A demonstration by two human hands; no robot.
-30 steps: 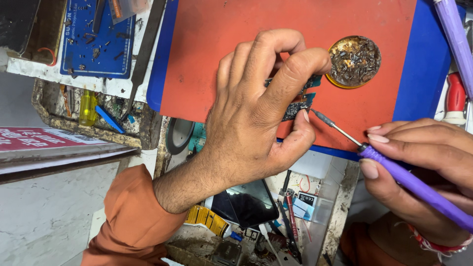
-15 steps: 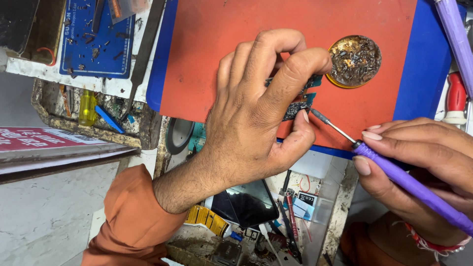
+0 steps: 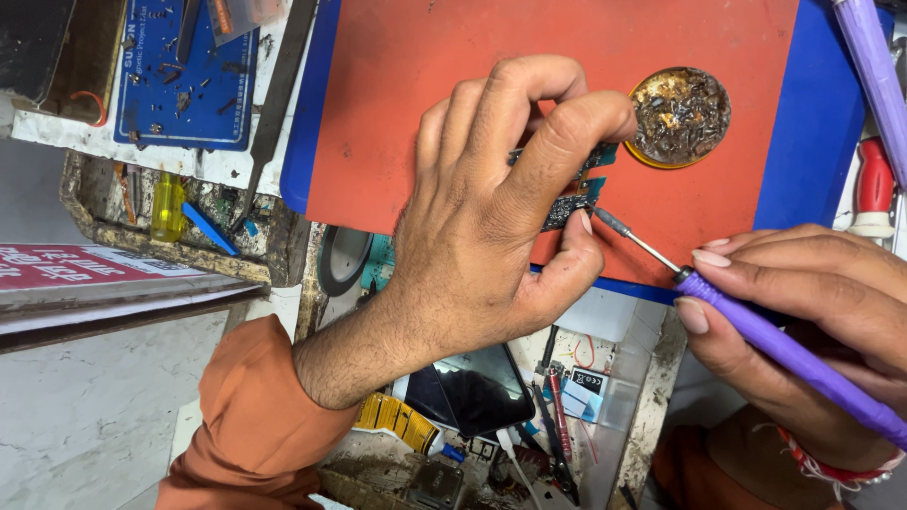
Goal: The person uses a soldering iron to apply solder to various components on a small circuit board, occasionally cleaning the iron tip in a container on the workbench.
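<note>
Left hand: the left hand (image 3: 472, 236) lies across the middle of the frame, fingers curled down and thumb pressed in, pinching a small circuit board (image 3: 576, 194) against the orange mat (image 3: 661, 38).
Circuit board: just right of centre, dark with teal edges — mostly hidden under the left fingers, so only its right end shows.
Right hand: the right hand (image 3: 812, 321) enters from the lower right, fingers closed round the purple soldering iron (image 3: 784, 349).
Iron tip: the thin metal tip (image 3: 633, 236) slants up-left and meets the board's lower right corner, just beside the left thumb; whether it truly touches, I cannot tell.
Mat: orange, filling the upper middle, laid on a blue pad (image 3: 812, 123) that shows along its right and left edges.
Tip cleaner: a round brass tin of dirty wire wool (image 3: 680, 113) sits on the mat, upper right, near the board.
Upper left: a blue screw tray (image 3: 189, 85) with loose screws, with tweezers (image 3: 274, 104) lying beside it.
Lower middle: a cluttered bin under the wrist — a dark phone screen (image 3: 472, 387), a yellow label and small tools.
Right edge: a second purple handle (image 3: 869, 66) and a red-handled tool (image 3: 874, 184).
</note>
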